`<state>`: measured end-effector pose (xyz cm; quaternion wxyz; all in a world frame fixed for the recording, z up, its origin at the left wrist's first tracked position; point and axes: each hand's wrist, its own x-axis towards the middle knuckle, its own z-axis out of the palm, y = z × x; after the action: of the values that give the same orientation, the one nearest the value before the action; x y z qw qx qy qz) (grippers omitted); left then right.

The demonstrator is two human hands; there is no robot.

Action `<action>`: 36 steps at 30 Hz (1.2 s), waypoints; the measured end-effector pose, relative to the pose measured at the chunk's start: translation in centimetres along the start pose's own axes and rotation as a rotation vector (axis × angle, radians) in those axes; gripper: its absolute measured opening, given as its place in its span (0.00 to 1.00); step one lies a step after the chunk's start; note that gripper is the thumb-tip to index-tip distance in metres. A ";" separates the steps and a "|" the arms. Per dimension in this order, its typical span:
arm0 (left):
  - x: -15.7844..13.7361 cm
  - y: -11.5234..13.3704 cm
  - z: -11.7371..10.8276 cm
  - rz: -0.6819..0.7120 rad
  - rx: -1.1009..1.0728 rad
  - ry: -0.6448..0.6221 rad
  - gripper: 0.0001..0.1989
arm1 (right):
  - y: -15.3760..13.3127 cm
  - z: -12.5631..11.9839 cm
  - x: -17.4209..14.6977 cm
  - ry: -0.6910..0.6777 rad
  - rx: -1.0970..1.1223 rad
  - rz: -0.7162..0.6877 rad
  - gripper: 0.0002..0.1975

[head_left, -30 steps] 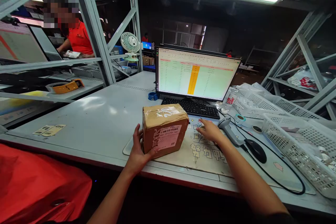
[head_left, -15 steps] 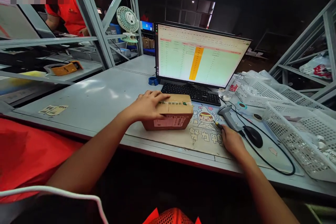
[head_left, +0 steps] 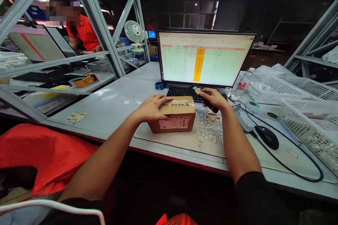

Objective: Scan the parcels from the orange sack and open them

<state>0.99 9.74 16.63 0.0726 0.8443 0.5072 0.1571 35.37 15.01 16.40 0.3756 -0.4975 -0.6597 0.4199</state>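
Note:
A taped cardboard box (head_left: 173, 121) with a pale label on its front stands on the printed desk mat (head_left: 208, 142). My left hand (head_left: 151, 109) grips its left end, fingers over the top and thumb on the front. Just right of the box and above the mat, my right hand (head_left: 215, 99) is closed around a box cutter (head_left: 207, 102) with a dark handle and yellow part. The cutter's metal tip points left over the keyboard (head_left: 182, 93), near the box's top right corner.
Behind the box stands a monitor (head_left: 206, 58). On the right are a barcode scanner (head_left: 244, 123), a black mouse (head_left: 267, 137), a looping cable and white plastic baskets (head_left: 303, 126). A blue tape roll (head_left: 160, 85) lies left of the keyboard. A co-worker (head_left: 86, 33) is beyond the metal frame.
My right hand has lifted from the mat near the scanner and moved up and left with the box cutter, close to the box. My left hand still holds the box. The camera view has shifted.

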 end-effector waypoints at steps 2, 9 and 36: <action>-0.3 0.4 -0.3 -0.004 0.011 -0.019 0.48 | 0.6 -0.4 0.6 -0.018 -0.019 -0.025 0.13; -0.3 1.1 -0.3 -0.064 0.050 -0.017 0.47 | 3.6 1.7 0.3 0.333 -0.460 -0.151 0.23; -0.1 1.9 -0.3 -0.125 0.053 -0.023 0.48 | -3.6 3.2 -3.4 0.029 -1.184 0.009 0.27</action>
<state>2.43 8.77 17.46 0.0658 0.8142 0.5622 0.1292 32.03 10.56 18.34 0.0414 -0.6309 -0.7744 -0.0248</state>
